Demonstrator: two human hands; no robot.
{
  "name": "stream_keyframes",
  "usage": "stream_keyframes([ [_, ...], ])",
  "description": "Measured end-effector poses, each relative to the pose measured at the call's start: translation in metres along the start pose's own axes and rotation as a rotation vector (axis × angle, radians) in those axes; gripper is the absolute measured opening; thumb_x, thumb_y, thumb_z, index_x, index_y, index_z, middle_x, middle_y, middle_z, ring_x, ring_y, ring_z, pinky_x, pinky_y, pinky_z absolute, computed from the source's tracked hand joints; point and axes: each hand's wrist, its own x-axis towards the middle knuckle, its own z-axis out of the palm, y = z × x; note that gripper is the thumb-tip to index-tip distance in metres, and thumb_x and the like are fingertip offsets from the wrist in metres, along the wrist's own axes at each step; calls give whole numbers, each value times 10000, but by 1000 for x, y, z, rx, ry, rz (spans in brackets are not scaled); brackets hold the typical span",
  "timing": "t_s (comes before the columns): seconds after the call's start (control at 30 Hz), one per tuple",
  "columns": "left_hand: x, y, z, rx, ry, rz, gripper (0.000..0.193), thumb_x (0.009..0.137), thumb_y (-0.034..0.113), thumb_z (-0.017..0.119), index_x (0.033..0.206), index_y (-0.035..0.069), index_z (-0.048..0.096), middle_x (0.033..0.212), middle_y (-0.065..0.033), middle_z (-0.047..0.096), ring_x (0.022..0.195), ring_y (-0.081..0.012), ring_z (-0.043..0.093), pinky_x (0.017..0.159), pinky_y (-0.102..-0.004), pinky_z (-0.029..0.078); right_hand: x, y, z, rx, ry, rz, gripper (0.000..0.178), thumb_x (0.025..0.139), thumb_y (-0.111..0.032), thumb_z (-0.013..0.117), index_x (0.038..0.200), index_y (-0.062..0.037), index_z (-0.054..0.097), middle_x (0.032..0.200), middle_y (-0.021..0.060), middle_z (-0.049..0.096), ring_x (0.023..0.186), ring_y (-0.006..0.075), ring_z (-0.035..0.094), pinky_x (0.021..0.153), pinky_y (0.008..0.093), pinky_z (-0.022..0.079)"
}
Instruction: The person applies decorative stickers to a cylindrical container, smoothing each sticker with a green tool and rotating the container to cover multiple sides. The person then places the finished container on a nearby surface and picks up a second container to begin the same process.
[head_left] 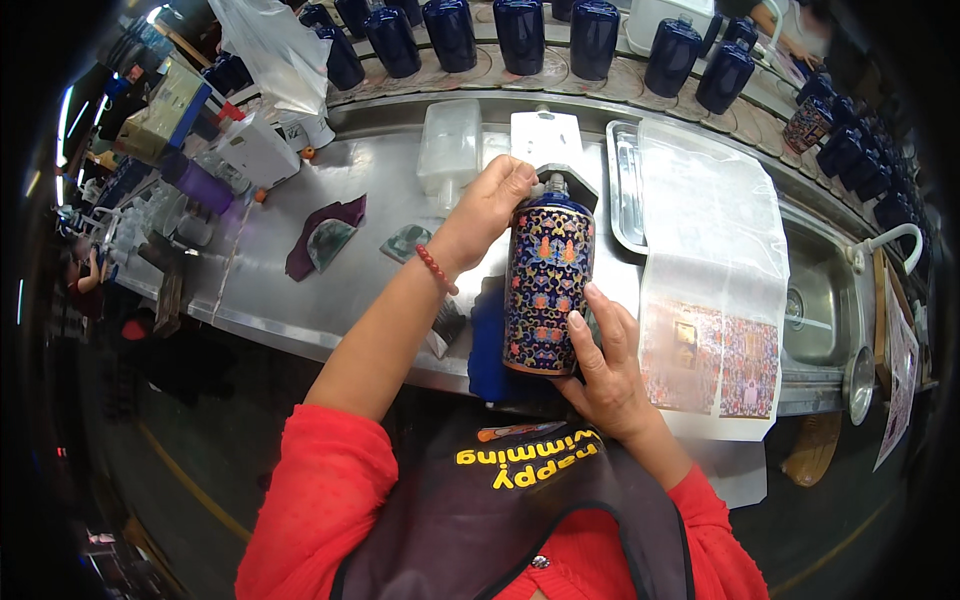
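A dark blue bottle with a colourful flower-like pattern lies in front of me, its bare neck pointing away. My left hand, a red bead bracelet on its wrist, is curled round the shoulder at the neck end. At the lower right side, my right hand presses its fingers and thumb against the base end. Part of a blue cloth shows under and left of the bottle. To the right lies a pale sheet with printed patterned panels at its near end.
Blue bottles line the track behind the steel bench. A clear container, a metal tray and green scrapers with a maroon cloth lie around. A sink with a tap is at right.
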Motion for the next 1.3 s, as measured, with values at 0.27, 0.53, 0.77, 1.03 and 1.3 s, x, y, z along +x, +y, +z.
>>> stream_keyframes([
  [0.27, -22, 12, 6, 355, 52, 257, 371, 1082, 344, 562, 1211, 26, 701, 981, -105, 728, 889, -129, 643, 808, -278, 508, 5, 8, 0, 34, -27, 58, 894, 662, -54, 856, 1480, -75, 496, 1534, 248, 429, 1273, 456, 483, 1060, 546, 448],
  [0.53, -23, 17, -2, 779, -57, 753, 355, 986, 351, 687, 1228, 101, 756, 1202, -199, 702, 1071, -370, 667, 950, -433, 530, 2, 11, 0, 29, -73, 86, 845, 677, -76, 860, 1448, -79, 513, 1516, 234, 441, 1259, 440, 488, 1041, 527, 461],
  [0.77, -16, 24, -10, 902, -126, 858, 400, 961, 340, 709, 1279, 97, 717, 1182, -201, 702, 1051, -373, 681, 916, -436, 544, 6, 11, 1, 30, -57, 89, 845, 678, -79, 871, 1444, -95, 515, 1508, 214, 447, 1254, 420, 492, 1025, 507, 482],
  [1.03, -24, 24, -9, 734, -10, 712, 399, 958, 378, 718, 1217, 74, 714, 1194, -198, 707, 1046, -366, 688, 909, -428, 549, 4, 11, 1, 53, -56, 102, 861, 675, -117, 893, 1449, -113, 516, 1517, 199, 441, 1270, 414, 484, 1035, 506, 481],
  [1.3, -29, 11, -8, 868, -23, 808, 412, 924, 325, 764, 1238, 65, 708, 1212, -206, 699, 1072, -389, 679, 931, -443, 541, 5, 12, 1, 34, -60, 92, 856, 679, -135, 895, 1446, -113, 516, 1510, 197, 444, 1269, 417, 486, 1036, 515, 477],
])
